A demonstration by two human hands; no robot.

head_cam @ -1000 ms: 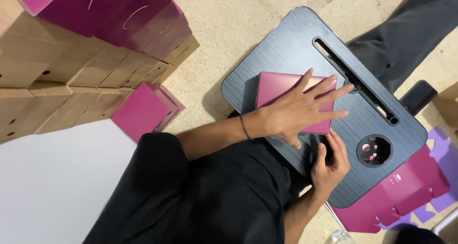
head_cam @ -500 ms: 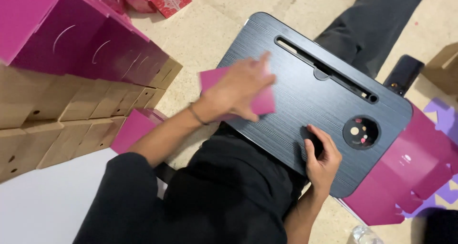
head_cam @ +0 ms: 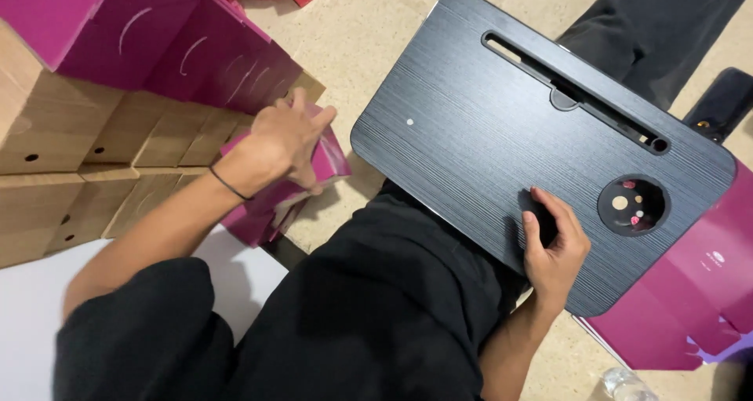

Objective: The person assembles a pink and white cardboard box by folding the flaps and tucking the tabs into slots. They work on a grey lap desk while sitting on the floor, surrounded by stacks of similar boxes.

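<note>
The person wears a black short-sleeved top and black trousers, both forearms bare, with a thin dark band around the wrist of the left hand (head_cam: 286,138), nearest the stacked magenta boxes (head_cam: 180,48).

A dark lap tray (head_cam: 471,111) with a long slot and a round cup recess lies across the person's black-clad legs at centre. At four o'clock the right hand (head_cam: 553,248) rests on its near edge, fingers curled on the surface. At nine o'clock the left hand (head_cam: 286,138) presses a folded magenta box (head_cam: 267,209) onto a small pile on the floor, beside stacked magenta-and-brown cartons (head_cam: 118,71). Flat magenta card sheets (head_cam: 690,291) lie at four o'clock under the tray.
</note>
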